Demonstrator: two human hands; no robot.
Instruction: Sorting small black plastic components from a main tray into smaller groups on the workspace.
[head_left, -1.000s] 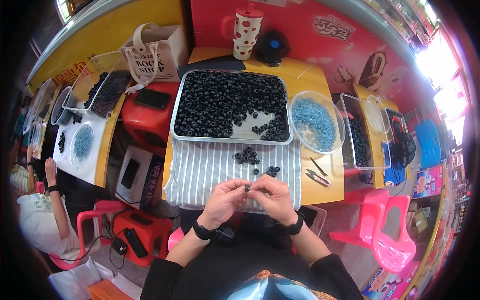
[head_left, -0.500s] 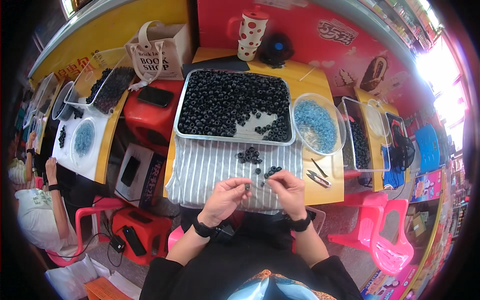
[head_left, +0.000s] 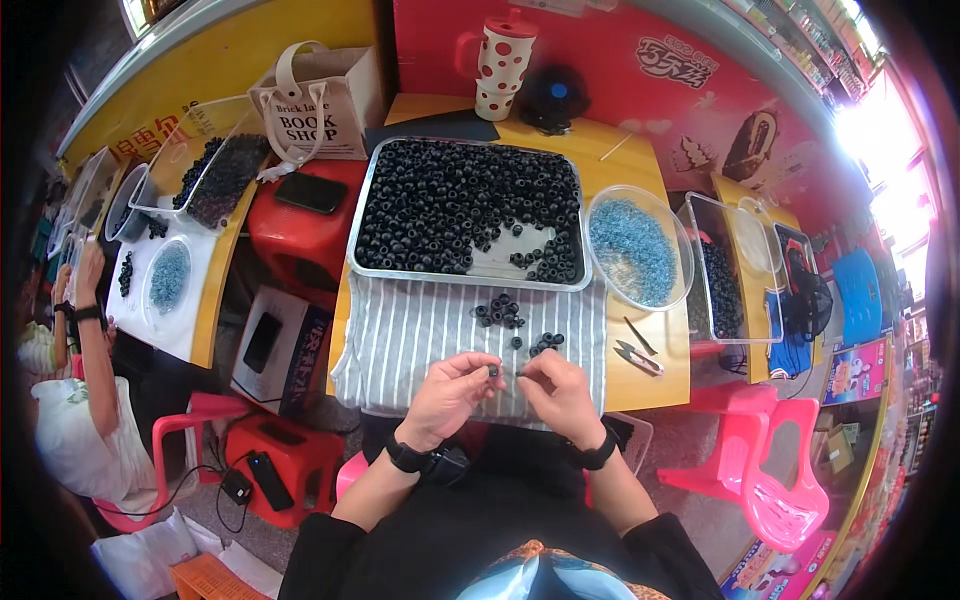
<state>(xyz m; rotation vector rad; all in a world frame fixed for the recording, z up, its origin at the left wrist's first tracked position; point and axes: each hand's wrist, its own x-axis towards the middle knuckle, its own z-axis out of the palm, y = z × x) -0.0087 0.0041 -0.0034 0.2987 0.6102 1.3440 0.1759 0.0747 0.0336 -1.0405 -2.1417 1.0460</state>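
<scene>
Left hand (head_left: 448, 397): thumb and forefinger pinched nearly together, the other fingers curled; between their tips we count one dark bead (head_left: 493, 371), held above the cloth close to the table's near edge. Right hand (head_left: 560, 398): thumb and fingertips drawn together just to the right of the bead, apart from it; we cannot tell whether anything fine is gripped there. Wristbands (head_left: 406, 457), dark, one on each wrist. Striped cloth (head_left: 400, 340), grey and white, spread along the near edge of the table (head_left: 665, 390). On the cloth we note two loose groups of black beads: a larger cluster (head_left: 499, 311) below the tray's near edge, and a smaller cluster (head_left: 547, 343) to its right, near the right hand. Metal tray (head_left: 572, 287), its near edge over the cloth, filled with black beads (head_left: 440, 195) save for a pale bare patch toward its near right corner. Clear bowl (head_left: 688, 262) of light blue beads (head_left: 635, 240), just beside the tray, at the table's right edge. Small scissors (head_left: 638, 357) and a thin dark tool (head_left: 640, 335), side by side toward the table's near right corner. Thin stick (head_left: 617, 146), near the far right corner. Along the far edge we record a spotted cup (head_left: 500, 72) with red lid, upright, a black fan (head_left: 553, 98) beside it, and, toward the far left corner, a dark sheet (head_left: 430, 128).
</scene>
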